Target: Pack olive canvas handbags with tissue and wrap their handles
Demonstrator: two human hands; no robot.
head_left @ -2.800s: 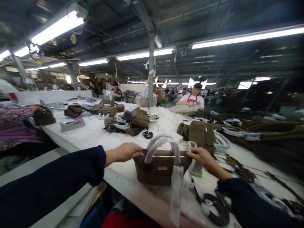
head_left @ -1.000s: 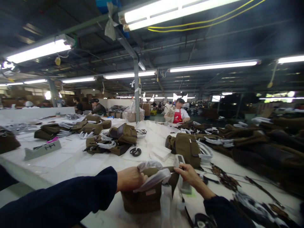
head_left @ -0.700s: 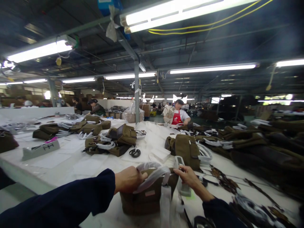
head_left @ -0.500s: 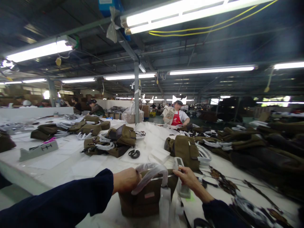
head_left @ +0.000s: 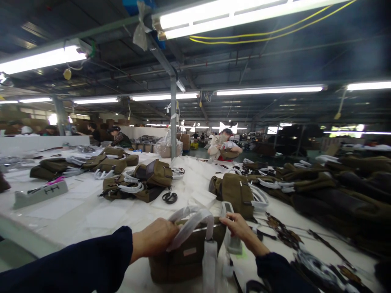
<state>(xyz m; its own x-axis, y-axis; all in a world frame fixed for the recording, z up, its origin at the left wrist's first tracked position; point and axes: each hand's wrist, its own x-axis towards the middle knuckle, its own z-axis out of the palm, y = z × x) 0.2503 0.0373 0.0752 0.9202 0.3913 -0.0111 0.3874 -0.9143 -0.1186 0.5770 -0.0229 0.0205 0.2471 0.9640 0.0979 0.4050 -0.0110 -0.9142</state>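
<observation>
At the near table edge, an olive-brown handbag (head_left: 187,256) stands upright on the white table (head_left: 100,211). Its two handles (head_left: 191,221) are wrapped in clear film and arch above the open top. The left hand (head_left: 157,238) is closed over the left end of the bag's rim, with the fingers curled on the rim and the base of the handles. The right hand (head_left: 236,226) is pinched on the right end of the rim, thumb against forefinger, just beside a small white device (head_left: 229,209) standing behind the bag. A strip of wrapping film (head_left: 209,264) hangs loose down the front of the bag.

A slip is judged possible: the bag sits close to the table edge, so an uneven pull from one hand could tip it off. The loose film could be caught under a finger and torn from the handle. The white device could be knocked over by the right wrist.

Farther on, a pair of black scissors (head_left: 170,197) lies flat on the table. Behind it, a heap of matching bags (head_left: 143,183) is piled, and another bag (head_left: 236,193) stands to the right. At the far end, a person (head_left: 224,146) holds a bag at chest height.
</observation>
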